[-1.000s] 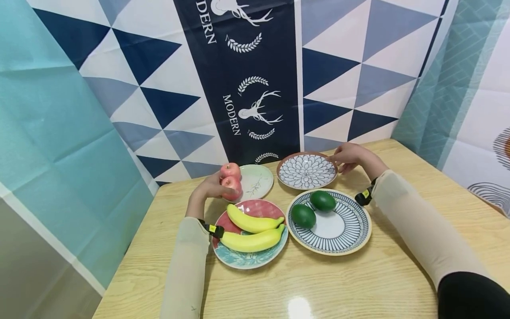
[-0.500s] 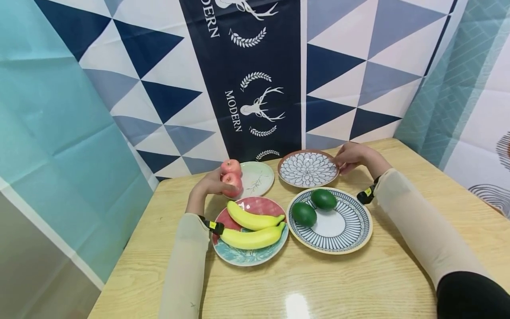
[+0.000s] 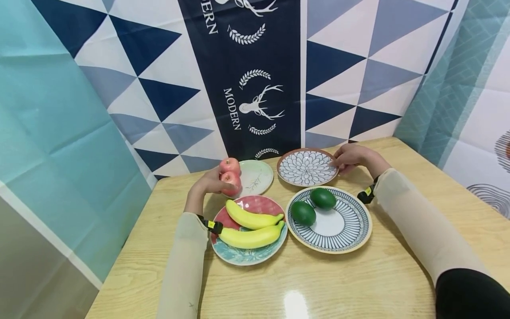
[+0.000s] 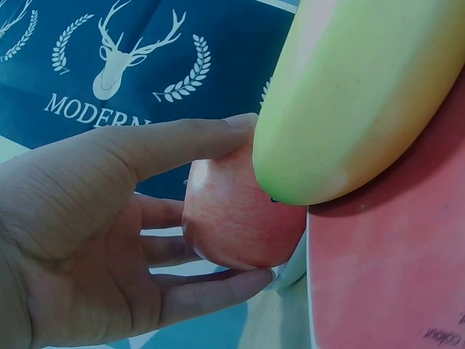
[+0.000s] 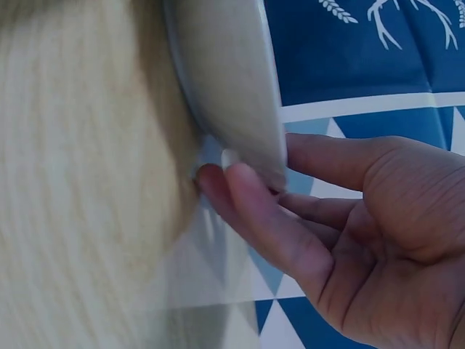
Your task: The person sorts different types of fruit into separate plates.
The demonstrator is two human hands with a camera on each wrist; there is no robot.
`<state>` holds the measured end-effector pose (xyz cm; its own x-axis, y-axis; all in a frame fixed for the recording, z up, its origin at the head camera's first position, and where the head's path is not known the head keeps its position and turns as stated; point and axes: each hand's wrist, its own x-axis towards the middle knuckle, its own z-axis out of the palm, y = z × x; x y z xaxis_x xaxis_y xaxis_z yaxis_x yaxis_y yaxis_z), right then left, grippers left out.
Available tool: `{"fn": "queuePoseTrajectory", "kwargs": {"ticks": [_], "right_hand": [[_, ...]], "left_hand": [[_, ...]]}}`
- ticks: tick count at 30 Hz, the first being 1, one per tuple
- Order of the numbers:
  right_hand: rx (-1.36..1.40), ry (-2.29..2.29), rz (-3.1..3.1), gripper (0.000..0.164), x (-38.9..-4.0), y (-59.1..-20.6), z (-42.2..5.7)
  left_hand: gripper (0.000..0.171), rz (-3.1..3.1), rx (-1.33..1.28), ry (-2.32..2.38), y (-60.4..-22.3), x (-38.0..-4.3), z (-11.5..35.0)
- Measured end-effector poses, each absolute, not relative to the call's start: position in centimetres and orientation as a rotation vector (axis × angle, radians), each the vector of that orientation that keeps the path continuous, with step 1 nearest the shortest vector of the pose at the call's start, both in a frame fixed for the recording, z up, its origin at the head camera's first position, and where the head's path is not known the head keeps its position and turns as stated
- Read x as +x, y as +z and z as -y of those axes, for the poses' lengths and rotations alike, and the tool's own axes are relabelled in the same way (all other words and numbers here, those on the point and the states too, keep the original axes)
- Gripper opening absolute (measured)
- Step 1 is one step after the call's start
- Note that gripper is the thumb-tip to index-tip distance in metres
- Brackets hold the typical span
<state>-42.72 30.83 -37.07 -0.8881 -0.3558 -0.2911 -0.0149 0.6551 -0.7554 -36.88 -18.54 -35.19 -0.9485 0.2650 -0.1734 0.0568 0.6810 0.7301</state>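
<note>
The worktop spans the lower frame. Just right of centre, the brown-rimmed plate is pinched at its right rim between thumb and fingers of the right hand; even pressure seems advisable against tipping. Left of centre, the left hand has its fingers curled round the front apple; its wrist should clear the bananas below. Whether the fingers also bear on the rear apple cannot be determined.

Deer-print backdrop behind wooden table
</note>
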Motion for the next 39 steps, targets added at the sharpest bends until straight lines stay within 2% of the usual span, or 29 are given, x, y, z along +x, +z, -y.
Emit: {"fn": "queuePoseTrajectory", "kwargs": {"ticks": [5,14,21,39], "right_hand": [[-0.291,-1.139,-2.482,0.035,-42.9,-37.3,-30.3],[-0.291,-1.088,-2.532,0.041,-42.5,-37.5,-30.1],[-0.349,-1.109,-2.537,0.030,-42.8,-37.6,-30.1],[-0.311,-1.031,-2.571,0.039,-43.0,-37.2,-29.7]], "left_hand": [[0.081,-2.630,0.246,1.144,-35.2,-37.0,18.8],[0.081,-2.635,0.276,1.144,-35.6,-37.2,18.7],[0.080,-2.638,0.281,1.133,-35.6,-37.3,19.0],[0.080,-2.656,0.275,1.149,-35.3,-37.9,19.3]]}}
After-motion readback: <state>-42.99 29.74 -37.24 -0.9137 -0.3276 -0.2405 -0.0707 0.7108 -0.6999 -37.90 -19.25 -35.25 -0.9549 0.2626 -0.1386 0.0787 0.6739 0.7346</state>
